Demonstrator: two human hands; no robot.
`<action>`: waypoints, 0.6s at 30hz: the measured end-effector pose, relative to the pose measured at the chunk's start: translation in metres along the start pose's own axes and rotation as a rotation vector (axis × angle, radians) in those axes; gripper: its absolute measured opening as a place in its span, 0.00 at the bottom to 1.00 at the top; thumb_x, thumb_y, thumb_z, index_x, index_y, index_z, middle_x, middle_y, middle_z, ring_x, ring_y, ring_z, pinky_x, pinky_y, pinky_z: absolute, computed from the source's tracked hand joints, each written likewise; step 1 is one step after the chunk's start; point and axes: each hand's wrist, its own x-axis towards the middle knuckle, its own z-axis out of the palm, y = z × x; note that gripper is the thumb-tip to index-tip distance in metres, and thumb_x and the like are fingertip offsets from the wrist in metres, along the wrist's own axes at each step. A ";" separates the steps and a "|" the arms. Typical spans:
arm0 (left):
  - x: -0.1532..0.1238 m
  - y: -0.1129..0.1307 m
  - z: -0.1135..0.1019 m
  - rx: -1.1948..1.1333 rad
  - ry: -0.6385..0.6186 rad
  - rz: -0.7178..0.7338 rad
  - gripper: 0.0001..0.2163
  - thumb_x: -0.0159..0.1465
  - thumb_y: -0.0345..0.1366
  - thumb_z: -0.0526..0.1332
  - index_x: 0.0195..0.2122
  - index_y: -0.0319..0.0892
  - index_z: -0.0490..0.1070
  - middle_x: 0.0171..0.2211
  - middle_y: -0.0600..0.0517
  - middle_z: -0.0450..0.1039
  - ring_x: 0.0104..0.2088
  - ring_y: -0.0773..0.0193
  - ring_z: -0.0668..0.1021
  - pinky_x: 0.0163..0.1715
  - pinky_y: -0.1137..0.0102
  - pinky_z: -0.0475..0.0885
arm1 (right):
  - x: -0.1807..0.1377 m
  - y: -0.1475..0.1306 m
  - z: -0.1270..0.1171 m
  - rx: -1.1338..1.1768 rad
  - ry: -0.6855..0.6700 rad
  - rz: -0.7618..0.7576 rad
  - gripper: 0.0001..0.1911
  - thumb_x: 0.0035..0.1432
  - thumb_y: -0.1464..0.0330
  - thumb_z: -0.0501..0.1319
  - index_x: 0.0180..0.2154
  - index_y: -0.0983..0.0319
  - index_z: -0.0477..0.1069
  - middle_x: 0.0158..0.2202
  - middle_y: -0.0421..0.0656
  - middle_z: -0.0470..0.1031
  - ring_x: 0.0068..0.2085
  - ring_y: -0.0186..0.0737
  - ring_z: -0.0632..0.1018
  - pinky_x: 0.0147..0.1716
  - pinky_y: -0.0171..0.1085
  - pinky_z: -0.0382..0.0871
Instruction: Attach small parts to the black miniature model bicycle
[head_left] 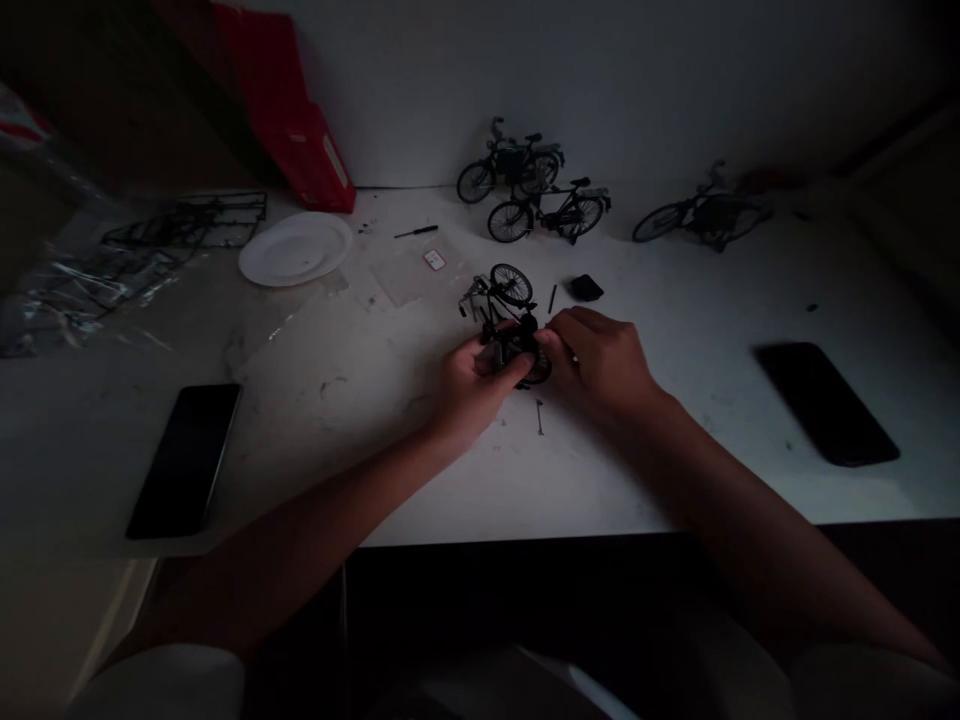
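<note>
A small black model bicycle (512,285) is held tilted above the white table, one spoked wheel pointing away from me. My left hand (480,385) grips it from the left, with the thumb across the frame near the closer wheel. On its other side my right hand (600,350) has its fingers pinched together at the bike's middle; whatever small part lies between the fingertips is hidden. A thin rod-like piece (539,418) lies on the table just below the hands. Beyond my right hand are a short dark stick (553,299) and a small black lump-like piece (586,288).
Three more model bicycles stand at the back, including one (551,212) in the middle and one (701,212) farther right. A white plate (296,250), a small screwdriver (416,231), a clear bag (409,270) and a red box (307,150) sit left. Phones (186,460) (827,405) flank my arms.
</note>
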 end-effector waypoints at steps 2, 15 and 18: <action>0.000 0.001 0.000 0.007 0.009 -0.002 0.28 0.58 0.36 0.77 0.61 0.43 0.79 0.43 0.47 0.87 0.41 0.60 0.87 0.42 0.68 0.81 | 0.000 0.002 0.003 0.113 0.040 -0.011 0.20 0.78 0.59 0.57 0.36 0.60 0.79 0.31 0.45 0.80 0.32 0.39 0.77 0.31 0.39 0.67; 0.001 0.004 -0.002 0.011 0.022 -0.025 0.28 0.60 0.37 0.77 0.62 0.44 0.78 0.48 0.45 0.87 0.45 0.58 0.87 0.43 0.67 0.80 | -0.006 -0.010 0.007 0.344 0.311 0.217 0.06 0.65 0.59 0.74 0.39 0.53 0.87 0.35 0.42 0.88 0.34 0.46 0.88 0.30 0.43 0.81; 0.002 0.003 -0.003 0.015 0.018 -0.021 0.28 0.60 0.37 0.77 0.62 0.45 0.79 0.48 0.46 0.87 0.43 0.59 0.87 0.41 0.69 0.79 | -0.007 -0.009 0.005 0.351 0.288 0.202 0.08 0.66 0.57 0.73 0.36 0.52 0.86 0.35 0.41 0.89 0.33 0.46 0.88 0.30 0.44 0.83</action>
